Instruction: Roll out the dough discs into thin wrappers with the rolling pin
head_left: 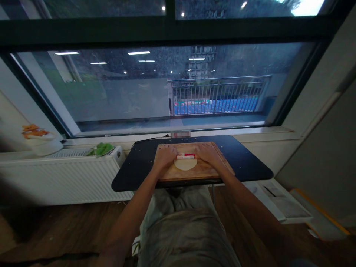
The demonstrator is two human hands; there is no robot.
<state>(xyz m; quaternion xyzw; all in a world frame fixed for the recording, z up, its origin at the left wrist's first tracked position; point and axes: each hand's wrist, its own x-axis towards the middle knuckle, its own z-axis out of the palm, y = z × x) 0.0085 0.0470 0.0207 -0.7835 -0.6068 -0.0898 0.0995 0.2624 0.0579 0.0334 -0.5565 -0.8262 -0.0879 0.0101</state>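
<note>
Both hands are closed over the ends of a rolling pin (185, 156), a short cylinder whose middle shows a red-and-white printed wrap. My left hand (167, 152) covers its left end and my right hand (205, 151) covers its right end. Under and in front of the pin lies a thin, pale round of dough (185, 165), its far edge hidden by the pin. A wooden cutting board (178, 177) with a groove along its edge carries the dough. The board rests on a dark folding table (250, 165) dotted with small white bits.
A wide window (125, 89) stands behind the table. To the left is a white radiator (63, 181) with green leaves (102, 149) and a white pot (44, 144) on top. A white box (280, 202) sits low at the right, above the wooden floor (69, 222).
</note>
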